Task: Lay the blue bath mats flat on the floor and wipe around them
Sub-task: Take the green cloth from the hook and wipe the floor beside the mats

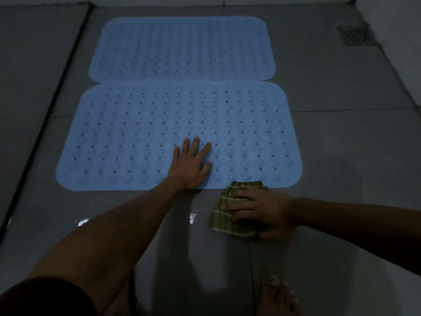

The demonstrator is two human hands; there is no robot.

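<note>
"Where were the mats?"

"Both lay flat on the grey floor [341, 144], the far mat [182, 46] touching the near mat [136, 133]. The left hand [192, 165] pressed the near one's front edge, fingers straight and spread."

"And the cloth?"

"The green striped cloth [224, 221] sat just in front of that edge, under the flat-fingered right hand [259, 209]."

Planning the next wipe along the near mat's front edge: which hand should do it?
Probably the right hand: it already presses the green striped cloth on the floor beside that edge, while the left hand lies flat on the near mat.
</note>
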